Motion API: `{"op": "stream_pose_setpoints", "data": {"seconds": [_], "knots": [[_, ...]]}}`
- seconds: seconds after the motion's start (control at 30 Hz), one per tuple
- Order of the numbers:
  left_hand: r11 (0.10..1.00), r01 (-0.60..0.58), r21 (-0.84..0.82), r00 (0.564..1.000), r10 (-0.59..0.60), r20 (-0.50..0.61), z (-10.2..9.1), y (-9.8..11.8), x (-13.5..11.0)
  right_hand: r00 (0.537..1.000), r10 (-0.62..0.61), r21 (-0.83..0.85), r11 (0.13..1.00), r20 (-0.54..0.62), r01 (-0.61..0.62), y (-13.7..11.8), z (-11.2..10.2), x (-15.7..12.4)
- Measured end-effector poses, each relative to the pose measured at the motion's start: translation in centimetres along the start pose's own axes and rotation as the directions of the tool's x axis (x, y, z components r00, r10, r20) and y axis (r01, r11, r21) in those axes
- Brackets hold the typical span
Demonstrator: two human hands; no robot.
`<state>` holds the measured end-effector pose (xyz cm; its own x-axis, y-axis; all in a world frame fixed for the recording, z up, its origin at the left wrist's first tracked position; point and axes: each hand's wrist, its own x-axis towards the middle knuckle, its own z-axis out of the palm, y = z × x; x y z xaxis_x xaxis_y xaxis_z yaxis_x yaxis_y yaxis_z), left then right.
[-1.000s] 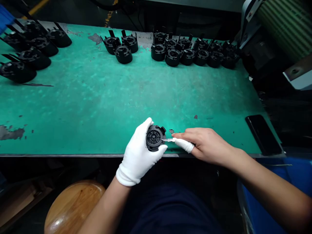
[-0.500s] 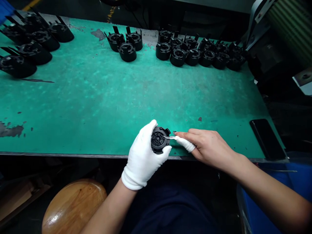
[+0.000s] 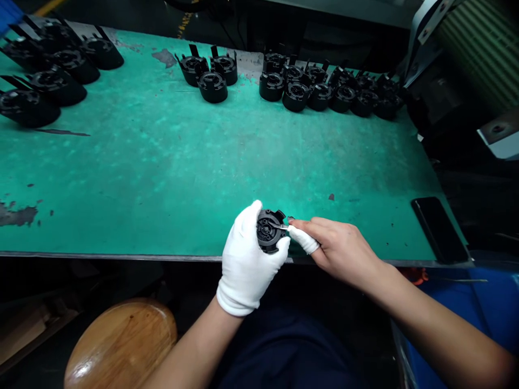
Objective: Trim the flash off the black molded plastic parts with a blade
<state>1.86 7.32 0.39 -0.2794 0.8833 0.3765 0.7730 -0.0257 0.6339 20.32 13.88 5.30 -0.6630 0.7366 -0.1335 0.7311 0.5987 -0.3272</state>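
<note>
Left hand (image 3: 252,251), in a white knit glove: fingers curled round the far and left edge of a round black part (image 3: 267,233), thumb along its near right edge; the grip is closed about the rim, with the face turned up. The part sits above the front edge of the bench, its face bearing concentric rings and small tabs at the edge.

Right hand (image 3: 340,246), bare but for a white thumb cover (image 3: 304,240): thumb and forefinger pinch a slim metal tool (image 3: 283,227), whose tip reaches over the right side of the part's face. Whether the tip touches or only hovers is too small to tell.

Bench (image 3: 174,178): green top, worn to grey in patches, with a dark front edge. Upon it, black housings with upright prongs, in three lots: a left cluster (image 3: 57,86), a middle trio (image 3: 213,87) and a right group (image 3: 295,97), all along the far side or far left corner. One dark phone (image 3: 440,229), lying flat at the right end.

Room: round wooden stool (image 3: 121,343), lower left; blue bin (image 3: 458,319), lower right; green ribbed machine part (image 3: 482,48), upper right; dim floor beyond.
</note>
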Motion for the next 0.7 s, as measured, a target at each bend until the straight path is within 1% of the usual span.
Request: {"op": "stream_pose_setpoints", "data": {"seconds": [0.2,0.3,0.37,0.43,0.57,0.63,0.7], "knots": [[1.000,-0.007,0.012,1.000,0.007,-0.019,0.1,0.1,-0.1,0.999,0.029,-0.126,0.992,0.021,-0.027,-0.4,-0.1,0.2],[1.000,0.010,0.018,0.998,-0.009,-0.063,0.5,0.5,-0.3,0.998,0.063,-0.175,0.983,0.013,-0.060,-0.7,-0.2,0.4],[0.999,0.027,0.020,0.995,-0.025,-0.098,0.8,0.8,-0.5,0.996,0.086,-0.170,0.982,-0.008,-0.086,-0.7,-0.2,0.6],[0.999,0.036,0.019,0.993,-0.034,-0.112,1.0,0.9,-0.6,0.995,0.095,-0.123,0.988,-0.026,-0.098,-0.7,-0.1,0.6],[0.999,0.026,0.026,0.995,-0.023,-0.100,1.1,0.9,-0.6,0.998,0.059,0.007,0.998,-0.025,-0.058,-0.4,-0.1,0.3],[0.999,0.023,0.025,0.995,-0.020,-0.097,1.0,0.7,-0.6,0.999,0.046,0.006,0.999,-0.016,-0.046,-0.3,-0.2,0.1],[0.999,0.025,0.021,0.995,-0.023,-0.096,1.0,0.7,-0.6,0.999,0.054,-0.047,0.997,-0.002,-0.054,-0.4,-0.3,0.1]]}}
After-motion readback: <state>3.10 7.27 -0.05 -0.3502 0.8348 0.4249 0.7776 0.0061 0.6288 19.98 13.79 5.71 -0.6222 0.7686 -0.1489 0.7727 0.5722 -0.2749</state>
